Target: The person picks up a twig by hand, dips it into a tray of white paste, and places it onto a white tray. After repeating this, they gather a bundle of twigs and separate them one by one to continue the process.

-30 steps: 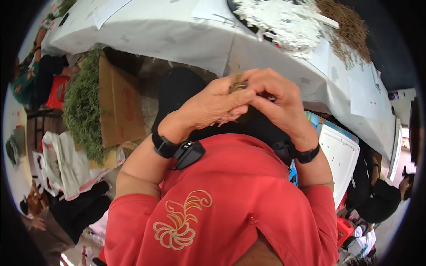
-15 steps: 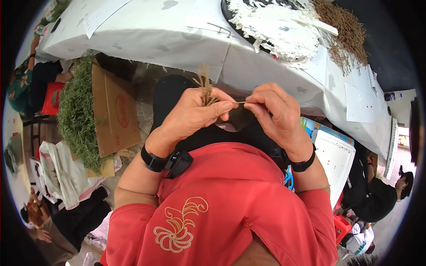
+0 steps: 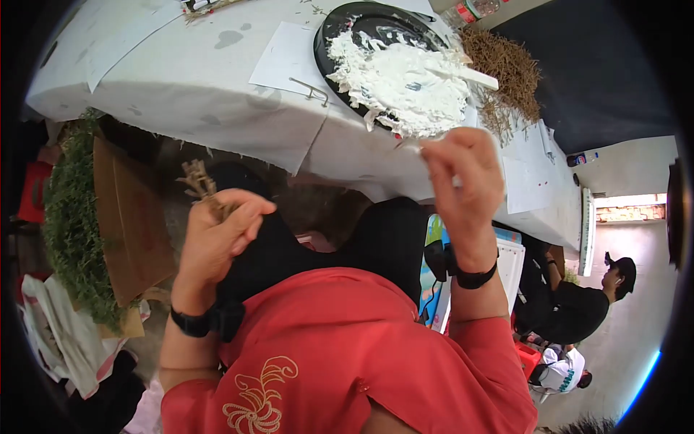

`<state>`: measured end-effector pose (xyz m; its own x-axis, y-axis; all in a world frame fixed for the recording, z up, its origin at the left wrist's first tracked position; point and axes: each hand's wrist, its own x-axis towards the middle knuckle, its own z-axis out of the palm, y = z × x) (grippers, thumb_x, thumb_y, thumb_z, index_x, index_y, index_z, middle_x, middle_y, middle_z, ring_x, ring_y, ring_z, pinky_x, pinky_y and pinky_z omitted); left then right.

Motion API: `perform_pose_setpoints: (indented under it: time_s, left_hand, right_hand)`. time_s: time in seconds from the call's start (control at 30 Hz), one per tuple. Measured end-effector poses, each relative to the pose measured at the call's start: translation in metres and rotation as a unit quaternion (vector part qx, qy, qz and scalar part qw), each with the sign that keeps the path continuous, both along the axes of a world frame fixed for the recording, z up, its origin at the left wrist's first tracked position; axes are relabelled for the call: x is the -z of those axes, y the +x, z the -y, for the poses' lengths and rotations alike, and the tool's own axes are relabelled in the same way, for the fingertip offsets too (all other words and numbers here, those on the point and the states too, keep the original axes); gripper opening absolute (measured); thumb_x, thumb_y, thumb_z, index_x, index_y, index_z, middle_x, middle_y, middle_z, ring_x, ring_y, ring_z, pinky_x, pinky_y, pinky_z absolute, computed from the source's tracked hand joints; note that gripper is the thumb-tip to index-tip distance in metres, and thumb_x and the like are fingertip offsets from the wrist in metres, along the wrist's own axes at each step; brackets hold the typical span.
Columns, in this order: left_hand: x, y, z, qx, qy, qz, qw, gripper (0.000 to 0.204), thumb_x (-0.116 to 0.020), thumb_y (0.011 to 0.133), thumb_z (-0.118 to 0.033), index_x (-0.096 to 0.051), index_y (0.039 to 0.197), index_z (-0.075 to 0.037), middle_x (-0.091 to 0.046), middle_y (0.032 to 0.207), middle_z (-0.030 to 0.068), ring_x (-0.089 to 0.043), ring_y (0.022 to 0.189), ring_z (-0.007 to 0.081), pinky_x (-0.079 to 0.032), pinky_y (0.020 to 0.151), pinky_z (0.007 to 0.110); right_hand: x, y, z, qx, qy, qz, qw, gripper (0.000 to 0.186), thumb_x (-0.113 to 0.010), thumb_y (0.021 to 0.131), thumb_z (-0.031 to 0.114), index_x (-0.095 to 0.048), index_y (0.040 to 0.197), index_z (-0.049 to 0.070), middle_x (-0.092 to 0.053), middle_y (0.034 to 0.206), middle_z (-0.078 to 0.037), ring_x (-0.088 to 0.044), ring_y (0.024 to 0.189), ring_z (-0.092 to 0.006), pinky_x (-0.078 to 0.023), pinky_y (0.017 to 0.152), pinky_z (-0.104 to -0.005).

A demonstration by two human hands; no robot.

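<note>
A small bunch of dried brown twigs (image 3: 198, 181) is gripped in my left hand (image 3: 224, 235), its tips sticking up past the fist over my lap. My right hand (image 3: 468, 177) is raised at the table's front edge, thumb and fingertips pinched on a thin twig (image 3: 408, 143), partly blurred, with a pale spot by the fingertips. Just beyond it lies a black oval plate (image 3: 329, 47) spread with thick white paste (image 3: 405, 83). A flat white stick (image 3: 473, 75) rests in the paste.
Brown dried twigs (image 3: 502, 72) are heaped behind the plate. A bent metal piece (image 3: 309, 90) lies on the white-covered table (image 3: 173, 79). At left, green sprigs (image 3: 72, 224) stand beside a cardboard box (image 3: 126, 224). A person in black (image 3: 578, 307) is at right.
My hands have come apart: the left went down and left with the twig bunch, the right moved slightly right toward the plate with one thin twig. The view has shifted.
</note>
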<state>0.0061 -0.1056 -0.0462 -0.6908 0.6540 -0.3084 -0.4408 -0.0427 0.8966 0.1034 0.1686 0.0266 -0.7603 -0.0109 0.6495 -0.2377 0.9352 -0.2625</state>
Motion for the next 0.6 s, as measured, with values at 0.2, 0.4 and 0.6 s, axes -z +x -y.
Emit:
perform_pose_setpoints:
  time_s: [0.2, 0.4, 0.6]
  left_hand:
    - [0.013, 0.004, 0.037, -0.105, 0.044, 0.013, 0.993, 0.017, -0.056, 0.092, -0.013, -0.064, 0.094, 0.002, -0.052, 0.063, -0.0003, -0.036, 0.045, 0.001, -0.024, 0.041, 0.015]
    - [0.015, 0.004, 0.054, -0.146, 0.038, 0.009, 0.988, 0.016, -0.057, 0.092, -0.012, -0.064, 0.095, 0.002, -0.052, 0.063, 0.0004, -0.035, 0.046, 0.0011, -0.024, 0.041, 0.015]
    - [0.014, 0.001, 0.059, -0.154, 0.042, -0.013, 0.987, 0.015, -0.057, 0.091, -0.011, -0.064, 0.095, 0.002, -0.052, 0.064, 0.0004, -0.036, 0.048, 0.0011, -0.024, 0.042, 0.015]
  right_hand:
    - [-0.015, -0.026, -0.03, 0.118, 0.038, -0.039, 0.992, 0.015, -0.067, 0.074, -0.007, -0.066, 0.085, 0.003, -0.056, 0.079, -0.006, -0.052, 0.062, -0.0144, -0.041, 0.053, -0.0258]
    - [-0.016, -0.045, -0.027, 0.141, 0.159, -0.013, 0.977, 0.01, -0.067, 0.076, -0.003, -0.064, 0.083, 0.004, -0.057, 0.079, -0.007, -0.055, 0.063, -0.0211, -0.043, 0.055, -0.0305]
    - [-0.009, -0.052, -0.028, 0.143, 0.268, 0.097, 0.948, 0.004, -0.064, 0.078, 0.004, -0.062, 0.081, 0.005, -0.055, 0.078, -0.008, -0.058, 0.067, -0.0277, -0.046, 0.058, -0.0359]
